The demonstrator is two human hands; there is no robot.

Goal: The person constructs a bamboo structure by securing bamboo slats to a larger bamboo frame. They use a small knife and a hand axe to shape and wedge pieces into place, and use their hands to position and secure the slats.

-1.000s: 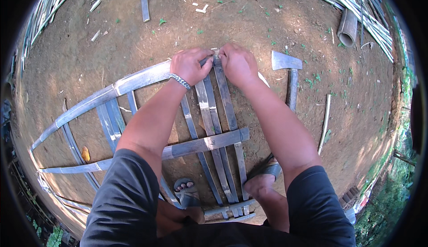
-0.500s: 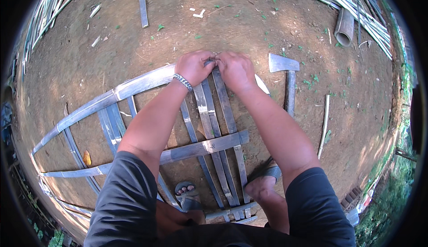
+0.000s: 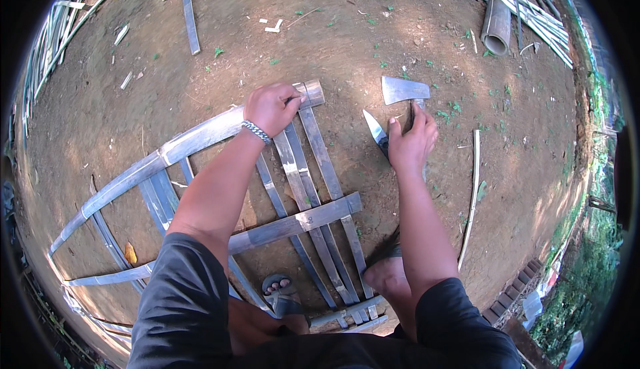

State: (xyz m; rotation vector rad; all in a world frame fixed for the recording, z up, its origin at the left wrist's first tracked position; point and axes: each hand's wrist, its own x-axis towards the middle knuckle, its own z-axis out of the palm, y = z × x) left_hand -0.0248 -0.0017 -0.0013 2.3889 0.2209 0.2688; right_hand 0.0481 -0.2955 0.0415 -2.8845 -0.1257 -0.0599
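I have the left hand (image 3: 270,108) gripping the bamboo pole (image 3: 199,134) near its end, likely steadying it by a slat (image 3: 319,146); the pole spans the frame on the ground (image 3: 247,42). Whether the right hand (image 3: 409,144) grasps the knife (image 3: 375,128) or hatchet (image 3: 405,90), I cannot tell.

From here I see smooth, glossy metal on the knife blade (image 3: 375,128) and duller metal on the axe head (image 3: 405,90). The long rail (image 3: 197,136) reads to me as split bamboo, smooth between raised nodes. The bracelet (image 3: 256,132) looks like polished metal links, the sleeves (image 3: 180,289) matt cloth, the soil (image 3: 533,136) rough
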